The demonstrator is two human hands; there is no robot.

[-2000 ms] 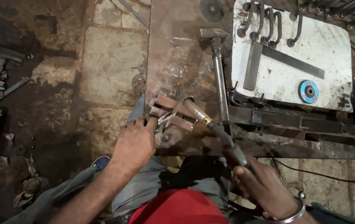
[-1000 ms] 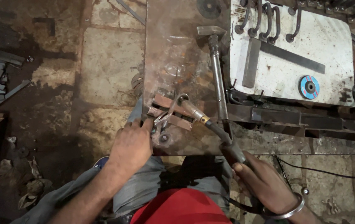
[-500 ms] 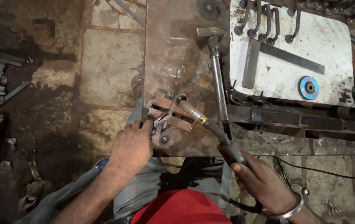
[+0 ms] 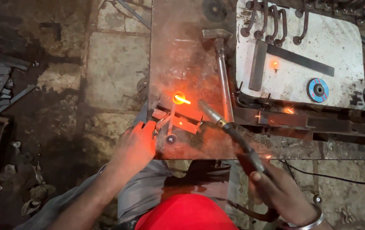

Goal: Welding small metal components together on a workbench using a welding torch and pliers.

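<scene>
Workshop, stone floor; steel bench plate [image 4: 178, 55]. Small metal bracket assembly [image 4: 176, 120] lies near the front edge: rigid, probably light, judged hot beside the arc. It is pinned by left hand [image 4: 136, 145]; welding torch [image 4: 229, 127] is clenched in right hand [image 4: 278, 191].

Single head-worn view, steeply downward and close over the steel workbench [image 4: 182, 55] and floor.

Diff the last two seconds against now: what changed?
The welding torch has struck an arc at the far end of the small metal bracket; an orange glow and sparks now spread over the steel workbench. The torch tip has shifted slightly to reach it. Unchanged: left hand steadies the bracket, right hand keeps its grip on the torch; hammer unmoved.
</scene>
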